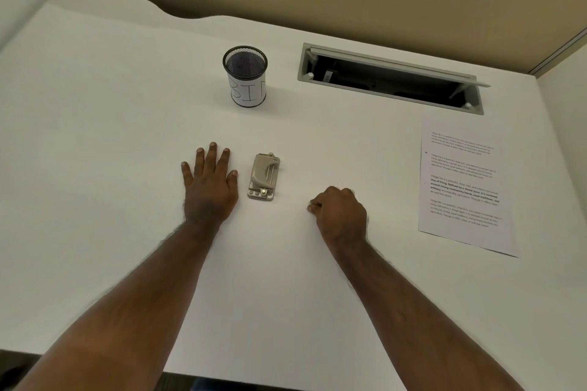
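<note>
Near the middle of the white counter [95, 136] sits the hole punch [263, 176], just beside the left hand [209, 187], whose fingers lie spread flat; the right hand [341, 214] has its fingers curled, apparently on nothing. Grabbed one-handed by its lever, it may skid or snap onto a fingertip

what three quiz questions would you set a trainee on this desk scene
1. True or false: the left hand grips the hole punch.
2. What lies on the desk to the right of the right hand? A) printed sheet B) stapler C) mug
3. Which hand has its fingers curled into a fist?

Key: 1 false, it lies flat beside the punch; 2 A; 3 the right hand.
</note>
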Tool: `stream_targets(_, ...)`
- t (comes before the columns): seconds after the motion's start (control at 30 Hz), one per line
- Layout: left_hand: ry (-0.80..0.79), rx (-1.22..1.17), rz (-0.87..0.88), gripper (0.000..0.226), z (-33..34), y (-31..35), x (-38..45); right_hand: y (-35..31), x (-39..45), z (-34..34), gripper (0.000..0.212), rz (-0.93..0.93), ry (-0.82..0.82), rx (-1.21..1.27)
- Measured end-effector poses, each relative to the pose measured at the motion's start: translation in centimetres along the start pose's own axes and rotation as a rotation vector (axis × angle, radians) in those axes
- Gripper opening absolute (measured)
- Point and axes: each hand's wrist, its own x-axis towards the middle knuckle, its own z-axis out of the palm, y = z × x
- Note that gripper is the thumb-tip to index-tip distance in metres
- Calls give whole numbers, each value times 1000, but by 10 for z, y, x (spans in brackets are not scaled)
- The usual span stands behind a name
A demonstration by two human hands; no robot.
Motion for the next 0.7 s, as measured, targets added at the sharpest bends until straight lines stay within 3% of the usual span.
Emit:
stream_targets(0.23, 14, -7, -7, 55, 0, -1, 0, -18, 0, -10, 32, 36, 29, -110)
stream_targets(0.33, 20, -9, -2, 54, 0, -1, 0, -18, 0, -4, 21, 35, 79, -90)
stream_targets(0.5, 23, -1, 5, 54, -1, 0, 0, -13, 4, 1, 9, 4, 25, -165)
stream_targets(0.63, 29, -2, 4, 54, -1, -1, -1, -13, 3, 7, 32, 0, 62, -158)
stream_targets(0.7, 36, -2, 5, 53, -1, -1, -1, -8, 3, 13, 32, -12, 67, -192)
